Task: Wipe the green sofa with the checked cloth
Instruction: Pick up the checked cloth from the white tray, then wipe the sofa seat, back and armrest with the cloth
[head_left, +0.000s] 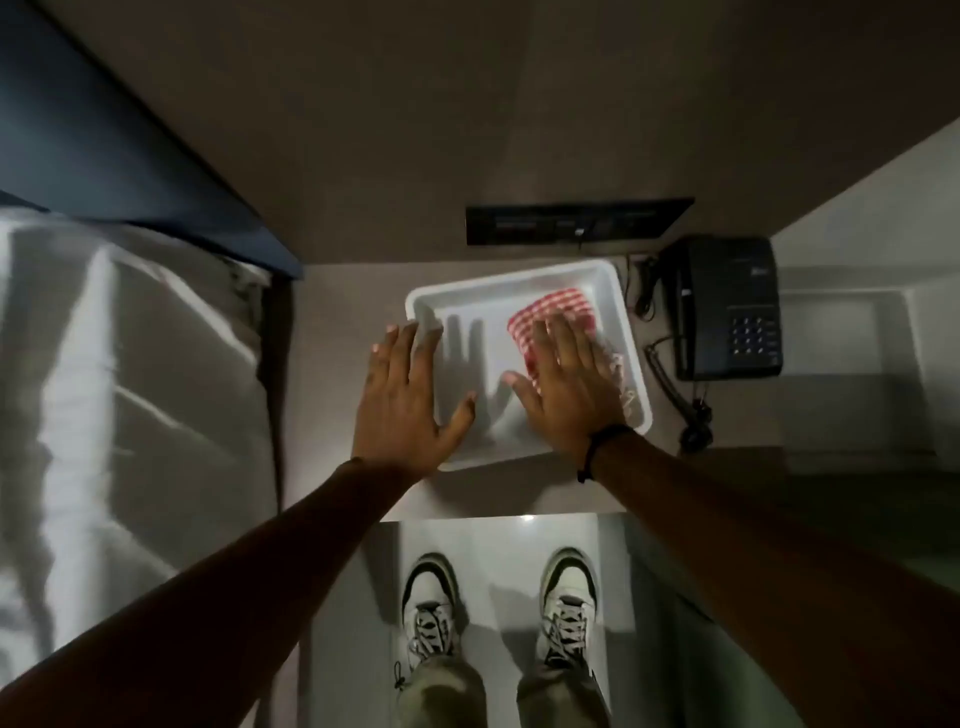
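Observation:
A red-and-white checked cloth (550, 312) lies folded in the right half of a white tray (519, 278) on a small bedside table. My right hand (566, 384) is spread flat over the cloth's near part, fingers apart, palm down; whether it touches the cloth I cannot tell. My left hand (405, 395) hovers palm down over the tray's left edge, fingers spread, holding nothing. No green sofa is in view.
A dark telephone (727, 306) with a coiled cord stands right of the tray. A black switch panel (576, 221) is on the wall behind. A bed with white bedding (130, 389) and a dark headboard (104, 140) fills the left. My shoes (431, 608) stand on the pale floor below.

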